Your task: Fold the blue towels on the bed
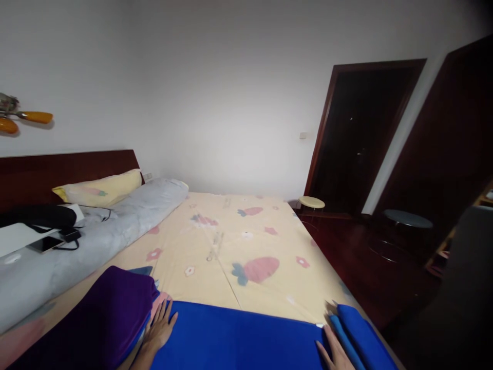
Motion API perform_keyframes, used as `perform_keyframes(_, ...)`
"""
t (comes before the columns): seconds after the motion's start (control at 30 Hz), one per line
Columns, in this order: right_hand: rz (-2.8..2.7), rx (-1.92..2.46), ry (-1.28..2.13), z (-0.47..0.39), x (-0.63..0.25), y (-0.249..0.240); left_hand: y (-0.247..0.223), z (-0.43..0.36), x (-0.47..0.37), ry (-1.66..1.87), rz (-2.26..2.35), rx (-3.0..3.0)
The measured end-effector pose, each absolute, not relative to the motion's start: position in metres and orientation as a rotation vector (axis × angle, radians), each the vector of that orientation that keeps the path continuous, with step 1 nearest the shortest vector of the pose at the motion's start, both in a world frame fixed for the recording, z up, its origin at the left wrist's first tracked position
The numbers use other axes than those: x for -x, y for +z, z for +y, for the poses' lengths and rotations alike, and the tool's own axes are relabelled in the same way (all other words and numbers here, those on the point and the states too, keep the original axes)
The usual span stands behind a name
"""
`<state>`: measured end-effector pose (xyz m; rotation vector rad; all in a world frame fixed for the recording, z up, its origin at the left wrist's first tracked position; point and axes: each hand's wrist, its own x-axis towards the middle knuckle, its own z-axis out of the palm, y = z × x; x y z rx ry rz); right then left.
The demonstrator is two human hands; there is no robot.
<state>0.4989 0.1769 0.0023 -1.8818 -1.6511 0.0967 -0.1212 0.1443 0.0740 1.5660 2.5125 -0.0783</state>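
A blue blanket [239, 336] lies spread across the near end of a bed with a yellow strawberry-print sheet [239, 231]. My left hand [159, 329] rests flat on the blanket's left edge, fingers apart, beside a folded purple blanket [103, 313]. At the blanket's right end my right hand [335, 352] lies flat and open, next to a rolled or folded part of the blue blanket [360, 334] near the bed's right edge.
A long grey bolster [96, 236] runs along the left with a phone [46, 243], cables and a dark bag on it. A yellow pillow [103, 187] leans by the dark headboard. Two round stools [311, 203] stand on the dark floor by an open doorway.
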Motion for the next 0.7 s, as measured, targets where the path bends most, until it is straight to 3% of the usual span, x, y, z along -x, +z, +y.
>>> perform_keyframes(0.17,-1.881,1.752,0.055,0.164,-0.428,-0.003,0.077,0.133,0.050,0.038,2.460,-1.891)
perform_keyframes(0.3,-2.195,1.450,0.148,0.153,-0.303,0.003,0.058,0.129,-0.058,0.259,1.907,-2.214)
perform_keyframes(0.4,-2.367,1.304,0.220,0.155,-0.259,0.010,0.049,0.133,-0.097,0.270,1.683,-2.196)
perform_keyframes(0.5,-2.371,1.387,0.240,0.160,-0.292,0.017,0.052,0.134,-0.075,0.284,1.792,-2.150)
perform_keyframes(0.7,-2.148,1.843,0.124,0.148,-0.459,0.011,0.066,0.102,0.050,0.119,2.296,-1.912)
